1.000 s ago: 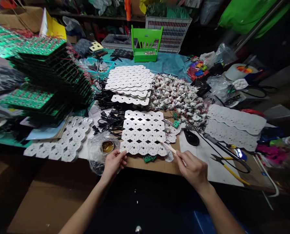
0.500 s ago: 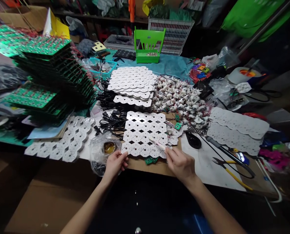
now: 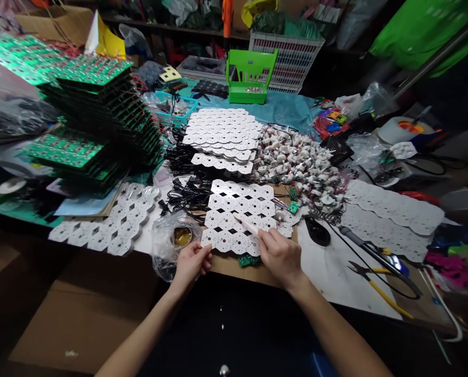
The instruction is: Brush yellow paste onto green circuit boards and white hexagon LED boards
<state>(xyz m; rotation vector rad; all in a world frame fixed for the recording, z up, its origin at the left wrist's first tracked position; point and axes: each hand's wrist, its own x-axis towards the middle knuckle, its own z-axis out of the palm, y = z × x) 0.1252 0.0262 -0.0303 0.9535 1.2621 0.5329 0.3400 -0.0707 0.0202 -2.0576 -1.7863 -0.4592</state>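
Note:
A white panel of scalloped circuit boards [image 3: 239,203], with rows of round holes and diamond gaps, lies in front of me. My left hand [image 3: 193,260] pinches its near left corner between thumb and fingers. Over the panel's near right part, my right hand [image 3: 280,255] is closed round a slim, pale, pen-like tool [image 3: 247,224]. The tool's tip points left, over the panel's middle; whether it touches the surface I cannot tell. Small green circuit boards [image 3: 248,260] stick out beneath the panel's near edge. A roll of amber tape [image 3: 182,236] in clear plastic sits beside my left hand.
Behind the panel stand stacked white panels [image 3: 220,128] and a heap of small white parts with wires [image 3: 296,162]. Tall green circuit board stacks [image 3: 100,110] rise at left. Yellow-handled cutters [image 3: 381,288], a soldering iron [image 3: 375,251] and more white panels [image 3: 391,214] lie at right.
My right hand and the pale tool have moved left across the panel, the tip slightly farther from me. My left hand stays at the corner. The whole view has shifted a little.

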